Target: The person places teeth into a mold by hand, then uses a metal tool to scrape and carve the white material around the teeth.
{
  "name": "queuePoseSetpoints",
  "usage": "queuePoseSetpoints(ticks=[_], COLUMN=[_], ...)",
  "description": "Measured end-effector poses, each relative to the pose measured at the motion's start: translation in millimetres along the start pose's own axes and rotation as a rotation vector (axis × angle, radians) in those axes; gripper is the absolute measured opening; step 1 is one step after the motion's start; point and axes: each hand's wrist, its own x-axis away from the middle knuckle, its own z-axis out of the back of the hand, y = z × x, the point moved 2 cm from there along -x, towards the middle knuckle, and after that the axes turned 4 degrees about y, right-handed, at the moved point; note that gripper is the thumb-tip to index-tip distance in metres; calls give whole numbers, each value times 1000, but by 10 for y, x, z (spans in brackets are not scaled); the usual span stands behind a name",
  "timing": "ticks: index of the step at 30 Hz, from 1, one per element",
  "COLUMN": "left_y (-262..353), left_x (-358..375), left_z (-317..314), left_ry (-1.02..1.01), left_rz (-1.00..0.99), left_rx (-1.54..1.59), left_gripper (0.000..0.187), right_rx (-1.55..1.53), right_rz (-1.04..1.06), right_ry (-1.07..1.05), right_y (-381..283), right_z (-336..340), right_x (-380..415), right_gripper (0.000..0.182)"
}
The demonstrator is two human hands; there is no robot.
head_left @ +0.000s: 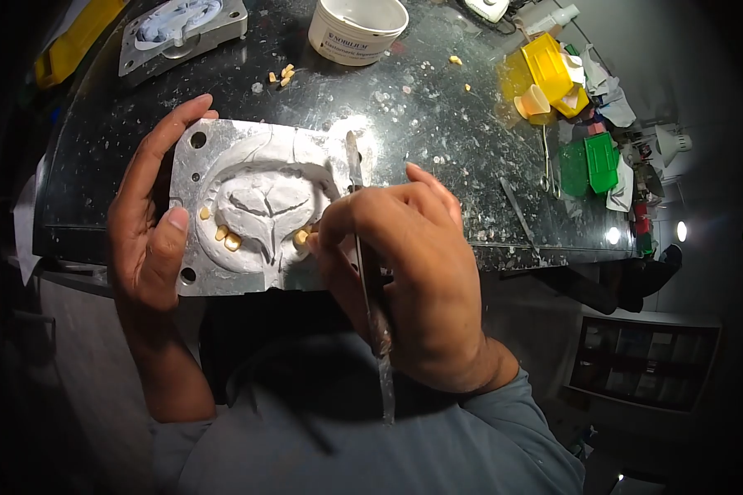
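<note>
A metal dental flask half (pixel 186 177) lies at the near edge of the black bench, filled with a white plaster mold (pixel 248 202). My left hand (pixel 144 219) grips its left side, the thumb over the top rim and the fingers along the outer edge. In the plaster groove sit several small yellowish artificial teeth (pixel 221 233). Over the right side of the mold, my right hand (pixel 421 276) is closed around a thin spatula knife (pixel 353 155), its blade pointing away from me. The right fingertips are right at another yellowish tooth (pixel 300 237).
Another metal flask half (pixel 182 49) stands at the back left. A white tub (pixel 343 54) is at the back middle, with loose teeth (pixel 286 74) beside it. To the right are a slim metal tool (pixel 520 216), a yellow bin (pixel 546 68) and a green bin (pixel 600 161).
</note>
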Motion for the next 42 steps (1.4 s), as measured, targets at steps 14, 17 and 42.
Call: queuePoseSetpoints(ticks=[14, 17, 42], left_y=[30, 37, 42], left_x=[2, 7, 15], left_z=[3, 20, 16], left_ry=[30, 20, 4], left_rz=[-1, 23, 24], left_rx=[-13, -31, -9], left_gripper=[73, 74, 74], right_rx=[0, -66, 190], right_rz=[-40, -82, -10], right_ry=[-84, -56, -116], right_y=[-59, -38, -238], right_z=[-17, -54, -5], right_x=[-67, -75, -146], right_gripper=[25, 30, 17])
